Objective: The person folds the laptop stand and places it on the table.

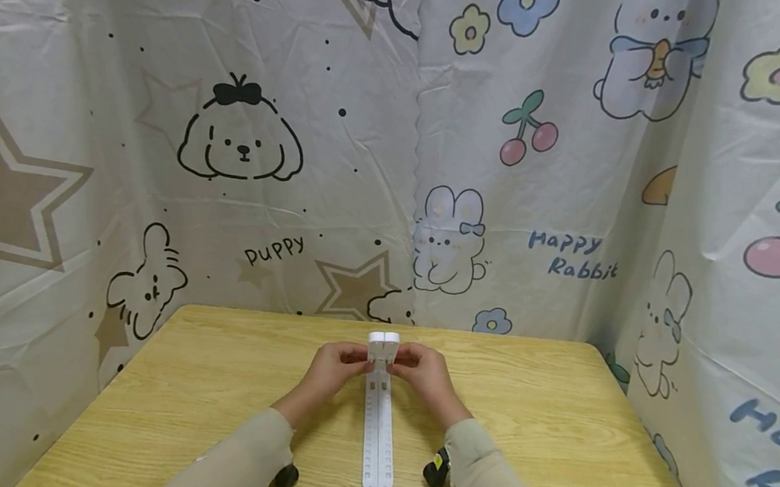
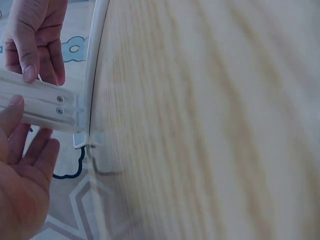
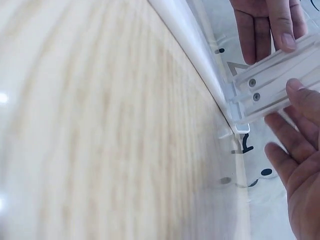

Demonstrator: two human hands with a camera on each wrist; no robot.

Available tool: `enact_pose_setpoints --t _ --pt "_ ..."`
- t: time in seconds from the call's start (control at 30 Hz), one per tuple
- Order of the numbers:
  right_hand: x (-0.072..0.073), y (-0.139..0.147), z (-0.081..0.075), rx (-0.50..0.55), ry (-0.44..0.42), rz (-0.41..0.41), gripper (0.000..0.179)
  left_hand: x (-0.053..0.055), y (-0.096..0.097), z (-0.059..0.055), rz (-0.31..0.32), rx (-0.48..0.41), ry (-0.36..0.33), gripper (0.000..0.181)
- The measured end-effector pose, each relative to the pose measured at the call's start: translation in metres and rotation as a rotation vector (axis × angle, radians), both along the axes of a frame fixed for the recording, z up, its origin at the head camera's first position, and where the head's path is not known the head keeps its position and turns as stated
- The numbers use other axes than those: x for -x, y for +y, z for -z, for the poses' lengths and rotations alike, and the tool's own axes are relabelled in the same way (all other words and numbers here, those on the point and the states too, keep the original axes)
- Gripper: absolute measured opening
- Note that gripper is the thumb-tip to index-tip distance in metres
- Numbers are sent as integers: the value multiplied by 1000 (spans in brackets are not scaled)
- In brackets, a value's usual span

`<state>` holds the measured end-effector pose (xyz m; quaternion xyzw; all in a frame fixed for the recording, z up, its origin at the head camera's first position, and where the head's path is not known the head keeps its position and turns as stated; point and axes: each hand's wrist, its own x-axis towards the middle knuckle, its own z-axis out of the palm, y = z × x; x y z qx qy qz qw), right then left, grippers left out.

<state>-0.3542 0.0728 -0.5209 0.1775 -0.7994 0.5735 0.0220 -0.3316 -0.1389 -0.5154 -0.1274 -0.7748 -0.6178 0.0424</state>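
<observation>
A long white folding plastic stand [image 1: 380, 438] lies lengthwise on the table in the head view, with a row of notches along each side and a seam down its middle. At its far end a raised white part [image 1: 383, 345] stands up from the strip. My left hand [image 1: 334, 367] pinches this raised part from the left, thumb on the near face. From the right, my right hand [image 1: 425, 372] pinches the same part. Both wrist views show two small screws on the part's face, close to the hinge end, and the thumbs [image 2: 29, 74] lying on that face.
The wooden table [image 1: 228, 385] has a back edge just beyond the hands. Patterned curtains [image 1: 340, 176] hang behind it and at both sides. A black wrist camera [image 1: 437, 469] sits under the right sleeve, another [image 1: 286, 476] under the left.
</observation>
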Motion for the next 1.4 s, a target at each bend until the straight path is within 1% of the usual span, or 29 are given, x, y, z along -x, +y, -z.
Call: enact_pose_setpoints --t 0.13,0.23,0.37,0.5,0.63,0.7,0.8,0.93,1.03,1.17,1.27,1.4 --pt "1 4 -2 23 -23 -59 20 5 -4 2 55 -9 -35 21" --pt "2 7 -4 26 -40 -89 19 7 -6 2 63 19 -46 21" --pt "5 11 -6 -11 -40 -121 14 9 -9 1 67 73 -43 18" --pt "7 14 -8 -72 -23 -160 10 9 -12 0 114 91 -54 17" --pt "10 17 -7 -84 -32 -214 14 8 -14 -3 165 113 -78 18" --pt "10 19 -6 -90 -38 -235 17 9 -15 -4 179 138 -84 18" --pt "11 20 -4 -104 -42 -265 19 8 -17 -5 184 184 -97 19" --pt "12 22 -2 -150 -19 -295 21 8 -17 -6 204 211 -92 18" --pt "12 22 -2 -196 5 -317 23 8 -17 -6 242 224 -74 15" --pt "9 22 -1 -250 13 -338 22 9 -17 -3 288 275 -58 17" --pt "7 23 -2 -261 3 -343 22 9 -18 -1 306 296 -51 20" --pt "7 23 -1 -263 12 -349 23 9 -19 -1 316 303 -60 23"
